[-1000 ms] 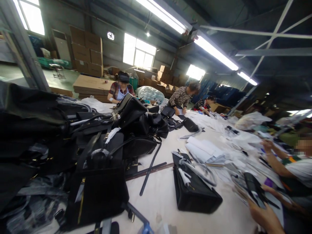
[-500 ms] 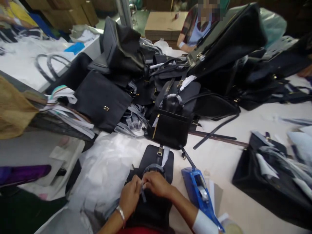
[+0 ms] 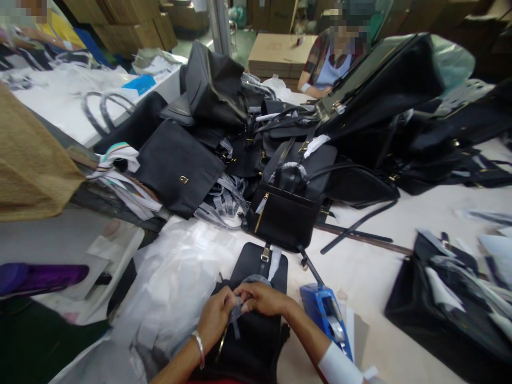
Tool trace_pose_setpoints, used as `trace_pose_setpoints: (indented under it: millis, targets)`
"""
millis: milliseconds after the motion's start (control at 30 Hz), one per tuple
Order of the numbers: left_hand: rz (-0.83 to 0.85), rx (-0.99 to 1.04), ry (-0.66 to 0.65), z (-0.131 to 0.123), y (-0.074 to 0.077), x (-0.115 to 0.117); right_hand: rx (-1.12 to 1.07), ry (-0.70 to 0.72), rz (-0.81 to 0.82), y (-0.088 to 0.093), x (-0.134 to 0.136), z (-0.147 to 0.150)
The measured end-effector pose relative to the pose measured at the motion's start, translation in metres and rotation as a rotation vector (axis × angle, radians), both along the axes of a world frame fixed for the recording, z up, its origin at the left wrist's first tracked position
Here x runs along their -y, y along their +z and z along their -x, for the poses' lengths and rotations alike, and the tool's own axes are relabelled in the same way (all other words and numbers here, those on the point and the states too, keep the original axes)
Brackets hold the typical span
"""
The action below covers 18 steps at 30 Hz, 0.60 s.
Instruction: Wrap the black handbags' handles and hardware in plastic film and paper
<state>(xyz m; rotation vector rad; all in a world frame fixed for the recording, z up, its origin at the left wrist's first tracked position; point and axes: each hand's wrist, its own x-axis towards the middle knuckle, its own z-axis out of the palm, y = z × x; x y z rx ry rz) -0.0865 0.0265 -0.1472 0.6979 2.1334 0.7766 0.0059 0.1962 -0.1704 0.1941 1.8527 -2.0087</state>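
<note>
A black backpack (image 3: 256, 336) lies right in front of me, its flap and gold buckle pointing away. My left hand (image 3: 219, 312) is closed in a pinch over its top handle area. Close beside it, my right hand (image 3: 262, 298) pinches too, fingertips nearly touching the left ones. Between them is a clear plastic strip (image 3: 236, 317), its loose end hanging down over the black surface. Part of the plastic-wrapped handle (image 3: 256, 278) arches just beyond my fingers. A gold zipper (image 3: 221, 345) shows below my left hand.
A blue tape dispenser (image 3: 326, 314) stands right of the backpack. White wrapping sheets (image 3: 176, 266) are heaped on the left. Another black backpack (image 3: 286, 216) and piled bags lie ahead; an open black bag (image 3: 436, 309) sits at right. A co-worker (image 3: 328, 66) is across the table.
The view has tilted slightly, so the scene sits lower and further right. Both hands remain at the handle, with the right fingers shifted a little and more of the plastic strip showing.
</note>
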Motion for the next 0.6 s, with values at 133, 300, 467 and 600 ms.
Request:
trace_pose_setpoints:
  millis: [133,300,467,600]
  targets:
    - [-0.031,-0.045,0.007,-0.003,-0.001,-0.001,0.054,-0.072,0.108,-0.003,0.004,-0.001]
    - [-0.065,-0.144,0.013,-0.005,0.001,-0.002,0.115,-0.119,0.280,-0.014,0.010,0.001]
    - [-0.098,-0.221,-0.010,-0.009,0.006,0.000,0.145,-0.106,0.238,-0.014,0.010,0.004]
    - [-0.114,-0.248,-0.008,-0.013,0.007,0.002,0.152,-0.072,0.157,-0.011,0.011,0.008]
